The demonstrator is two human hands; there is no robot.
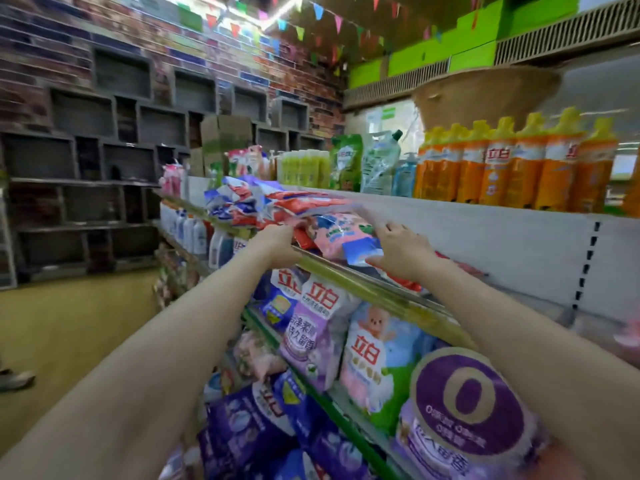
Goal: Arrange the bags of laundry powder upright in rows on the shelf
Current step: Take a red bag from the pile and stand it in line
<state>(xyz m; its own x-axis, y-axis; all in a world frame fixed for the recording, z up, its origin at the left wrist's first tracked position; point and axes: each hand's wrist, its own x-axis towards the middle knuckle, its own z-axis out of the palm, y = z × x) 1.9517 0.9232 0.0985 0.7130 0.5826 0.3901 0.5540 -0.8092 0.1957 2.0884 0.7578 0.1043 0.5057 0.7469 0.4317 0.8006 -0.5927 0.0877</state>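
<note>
Two bare arms reach forward to a shop shelf [381, 285] at about chest height. A pink bag of laundry powder [341, 237] lies flat on that shelf, directly between the two hands. The left hand [278, 245] is at the bag's left edge, fingers curled around the edge of the pile there; exactly which bag it grips cannot be told. The right hand [401, 247] rests on the pink bag's right side, fingers spread and bent over it, thumb against the blue corner at the front. Behind and left of the pink bag lies a loose heap of red, white and blue bags [263, 202], also flat; the blur makes them impossible to count. Another red bag [401, 282] lies flat under the right wrist. On the shelf above stand about eight orange bottles with yellow caps [512, 164]. On the shelf below, three bags [346, 337] stand upright side by side.
</note>
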